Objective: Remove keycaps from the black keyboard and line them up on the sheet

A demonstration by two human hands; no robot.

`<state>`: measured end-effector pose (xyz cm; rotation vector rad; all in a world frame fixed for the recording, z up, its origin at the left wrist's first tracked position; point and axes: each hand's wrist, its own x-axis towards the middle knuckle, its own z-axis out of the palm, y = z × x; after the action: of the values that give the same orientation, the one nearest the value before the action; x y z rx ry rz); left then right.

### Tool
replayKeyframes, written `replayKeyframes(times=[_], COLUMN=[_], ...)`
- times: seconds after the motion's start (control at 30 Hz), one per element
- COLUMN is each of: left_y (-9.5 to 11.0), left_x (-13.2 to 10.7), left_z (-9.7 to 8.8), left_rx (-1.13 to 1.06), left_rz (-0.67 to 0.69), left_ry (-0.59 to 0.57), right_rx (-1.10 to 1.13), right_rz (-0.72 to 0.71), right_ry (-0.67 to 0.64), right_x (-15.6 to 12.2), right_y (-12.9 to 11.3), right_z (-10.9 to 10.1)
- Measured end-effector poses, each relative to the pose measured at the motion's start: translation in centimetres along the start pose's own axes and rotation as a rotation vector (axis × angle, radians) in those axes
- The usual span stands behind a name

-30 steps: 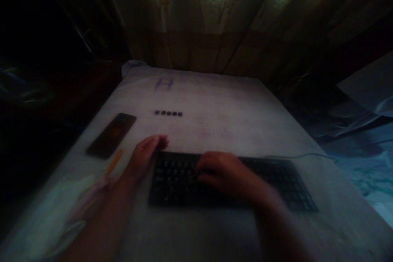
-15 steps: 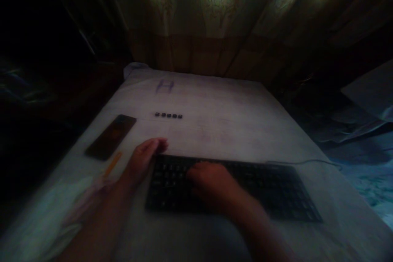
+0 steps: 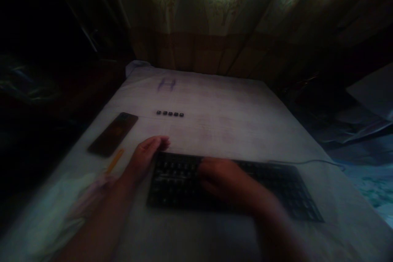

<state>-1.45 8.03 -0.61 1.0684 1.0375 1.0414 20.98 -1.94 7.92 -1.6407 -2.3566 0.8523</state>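
The picture is dim and the near part is blurred. A black keyboard (image 3: 285, 188) lies across the near side of a pale counter (image 3: 230, 123), with its long side running from left to right.

The left hand (image 3: 144, 157) lies flat and open. Its fingers are stretched forward and kept together, along the left end of the keyboard. The fingertips reach the far left corner of the keyboard and seem to touch its edge. This hand holds nothing.

The right hand (image 3: 222, 178) is over the left half of the keyboard, palm down. Its fingers are bent down onto the keys. The hand is blurred, so it is not possible to tell if the fingers grip a key or only rest on the keys.

Farther on the counter, well apart from both hands, five small dark keycaps (image 3: 170, 114) stand in a short row. A dark phone (image 3: 113, 134) lies left of the left hand, and an orange pencil (image 3: 115, 160) lies just beside the wrist. A thin cable (image 3: 307, 162) runs from the far right side of the keyboard toward the right. A letter H (image 3: 166, 84) is marked on the far part of the counter, and a patterned curtain (image 3: 215, 8) hangs behind it.
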Motion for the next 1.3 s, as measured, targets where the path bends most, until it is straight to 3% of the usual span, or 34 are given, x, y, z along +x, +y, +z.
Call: replayKeyframes(times=[0.17,0.27,0.33,0.8,1.3], left_y=[0.0,0.1,0.1,0.0,0.2], left_x=[0.0,-0.1,-0.2,-0.2,-0.4], left_z=[0.2,0.3,0.3,0.2,0.5], left_rx=[0.013,0.040,0.067,0.114,0.129], left_rz=[-0.002,-0.007,-0.006,0.000,0.013], left_ry=[-0.009,-0.015,-0.021,-0.033,-0.018], right_rx=[0.415,0.650,0.735,0.862,0.723], right_rz=[0.064,0.128,0.182,0.239,0.170], right_ry=[0.300,0.482,0.529,0.424,0.397], right_x=[-1.3,-0.8,-0.2,2.1,2.5], right_y=[3.9,5.7,6.4,6.3,6.9], right_z=[-1.9,-1.7,-1.1,1.1,2.0])
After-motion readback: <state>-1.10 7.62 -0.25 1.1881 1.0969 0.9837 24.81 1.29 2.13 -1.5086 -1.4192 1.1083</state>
